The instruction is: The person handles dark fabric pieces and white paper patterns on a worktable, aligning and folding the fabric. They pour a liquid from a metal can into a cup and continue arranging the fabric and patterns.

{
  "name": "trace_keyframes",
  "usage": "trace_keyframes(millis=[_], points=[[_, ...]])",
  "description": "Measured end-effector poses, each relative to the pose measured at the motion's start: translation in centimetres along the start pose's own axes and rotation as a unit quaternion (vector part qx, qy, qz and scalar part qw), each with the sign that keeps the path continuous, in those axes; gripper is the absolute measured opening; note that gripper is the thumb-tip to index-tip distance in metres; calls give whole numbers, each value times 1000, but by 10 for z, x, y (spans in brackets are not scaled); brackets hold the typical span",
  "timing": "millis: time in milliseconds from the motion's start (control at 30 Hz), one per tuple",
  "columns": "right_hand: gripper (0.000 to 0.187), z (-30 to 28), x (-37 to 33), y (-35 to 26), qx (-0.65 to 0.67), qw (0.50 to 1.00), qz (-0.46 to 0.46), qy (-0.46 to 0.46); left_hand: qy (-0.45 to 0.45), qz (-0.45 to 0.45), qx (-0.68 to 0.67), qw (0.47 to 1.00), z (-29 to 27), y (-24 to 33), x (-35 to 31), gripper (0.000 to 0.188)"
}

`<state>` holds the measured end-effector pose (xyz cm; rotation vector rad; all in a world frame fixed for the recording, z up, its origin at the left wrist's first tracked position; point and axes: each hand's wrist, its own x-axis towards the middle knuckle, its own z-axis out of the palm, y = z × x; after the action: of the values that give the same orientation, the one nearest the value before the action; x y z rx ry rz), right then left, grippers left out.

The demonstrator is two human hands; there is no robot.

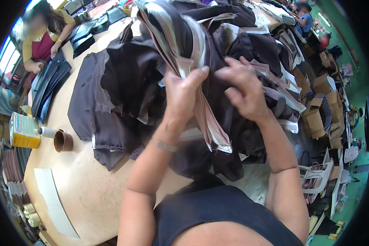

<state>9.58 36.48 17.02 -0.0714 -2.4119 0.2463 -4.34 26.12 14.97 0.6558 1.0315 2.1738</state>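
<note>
My left hand (182,92) is closed around a bundle of layered fabric strips (207,119) in brown, pink and white, raised over the table. The strips' upper part arches above the hand, and their frayed ends hang below it. To the right, my right hand (246,88) has its fingers apart, beside the bundle and holding nothing that I can see; it is slightly blurred. Beneath both hands spreads a large heap of dark brown cloth pieces (96,94), some edged with pale strips (289,98).
On the pale tabletop (90,188) at left stand a yellow-and-white can (24,130), a white bottle (48,132) and a brown cup (63,140). A white strip (53,201) lies nearer. Another person (45,41) handles dark sheets (49,88). Cardboard boxes (317,117) stand at right.
</note>
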Motion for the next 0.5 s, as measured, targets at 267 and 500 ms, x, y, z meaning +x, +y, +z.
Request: trace_keyframes(millis=[267,500], points=[[51,28,-8,91,-164,929,263,-200,-158,-14,-31,987,7,96,24,22],[52,35,-8,109,-209,922,238,-225,-183,-17,13,983,17,64,31,29]])
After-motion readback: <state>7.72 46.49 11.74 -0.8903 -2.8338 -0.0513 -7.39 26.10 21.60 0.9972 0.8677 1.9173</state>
